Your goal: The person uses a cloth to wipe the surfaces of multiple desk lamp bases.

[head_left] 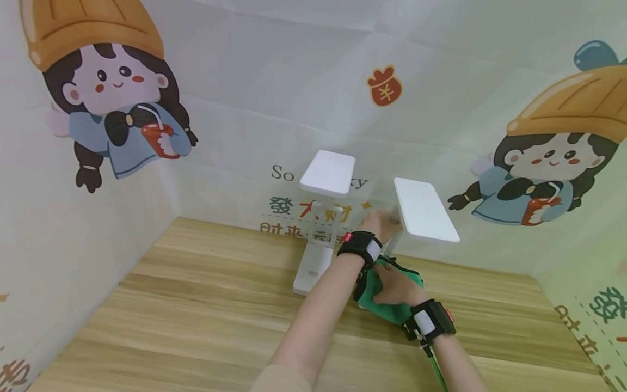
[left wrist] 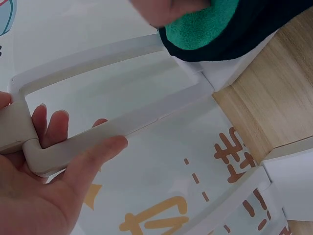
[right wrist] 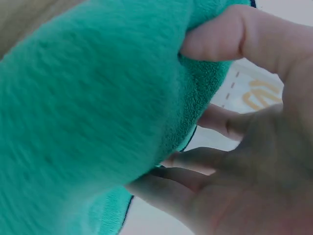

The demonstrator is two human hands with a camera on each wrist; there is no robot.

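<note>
A white desk lamp [head_left: 426,209] stands on the right, its flat head tilted. Near the top of its two-bar arm [left wrist: 142,115], my left hand [head_left: 379,224] grips the frame, thumb along one bar and fingers behind it. Lower down, a green towel with dark edging [head_left: 392,313] covers most of the lamp's base. My right hand [head_left: 399,286] holds this towel, pinching a fold between thumb and fingers in the right wrist view. Beneath the towel, a white edge of the base shows in the left wrist view.
A second white desk lamp [head_left: 328,171] stands close by on the left, its base [head_left: 307,272] beside my left forearm. Both lamps are on a wood-grain tabletop [head_left: 206,305]. Behind them rises a pale backdrop [head_left: 264,120] printed with cartoon figures and lettering.
</note>
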